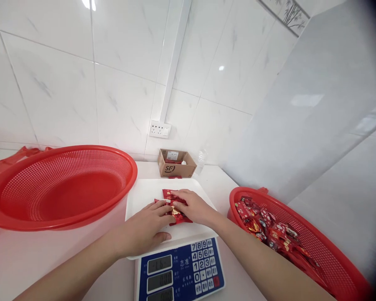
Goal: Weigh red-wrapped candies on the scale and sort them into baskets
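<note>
Several small shiny red packets (178,217) lie together on the white pan (141,192) of a digital scale. My left hand (144,228) reaches over the pan from the left, fingers stretched across the packets' near left side and thumb apart. From the right, my right hand (196,205) rests on the same packets, its fingers extended over their far side. Both hands are open and touch the packets, partly covering them. In front of the pan is the scale's blue panel (183,263), with number keys and dark displays.
A red perforated basket (81,192) with nothing in it stands at left. Another red basket (313,213) at right holds many red packets. An SF cardboard box (177,169) and a clear plastic item (201,159) stand behind the scale, near the tiled wall (122,104).
</note>
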### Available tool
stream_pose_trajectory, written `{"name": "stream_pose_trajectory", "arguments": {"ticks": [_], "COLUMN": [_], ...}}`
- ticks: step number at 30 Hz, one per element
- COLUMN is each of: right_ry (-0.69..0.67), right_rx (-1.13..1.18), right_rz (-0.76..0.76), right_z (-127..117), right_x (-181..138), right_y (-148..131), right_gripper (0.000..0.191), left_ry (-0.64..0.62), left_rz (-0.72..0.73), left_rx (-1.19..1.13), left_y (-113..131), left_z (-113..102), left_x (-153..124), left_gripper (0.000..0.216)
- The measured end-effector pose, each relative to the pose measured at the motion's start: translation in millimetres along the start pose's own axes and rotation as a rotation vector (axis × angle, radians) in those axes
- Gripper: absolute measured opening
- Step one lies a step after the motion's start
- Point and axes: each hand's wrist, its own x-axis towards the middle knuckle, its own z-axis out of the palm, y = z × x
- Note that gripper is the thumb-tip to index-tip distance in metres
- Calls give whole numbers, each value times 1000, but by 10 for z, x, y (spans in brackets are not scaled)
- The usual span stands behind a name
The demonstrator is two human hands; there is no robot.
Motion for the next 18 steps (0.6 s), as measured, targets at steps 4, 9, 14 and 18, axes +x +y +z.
{"name": "stream_pose_trajectory", "arguments": {"ticks": [4,9,14,18], "right_ry": [-15,-5,-7,-47], "right_rx": [-13,-11,-33,-54], "right_rz": [-7,-38,-37,-37], "right_z": [16,-17,1,47], "right_x": [31,-6,-34,20], "right_y": [-8,38,71,79], "right_gripper": [40,33,46,51], "left_ry": [7,-9,-39,55], "left_rz": [-2,0,-72,-93], "left_rx": [-7,-21,-5,8], "left_y": [3,21,51,-2], "left_z": [-11,-42,-74,-76], "left_x": [2,4,12,22], "left_gripper": [39,39,41,32]}}
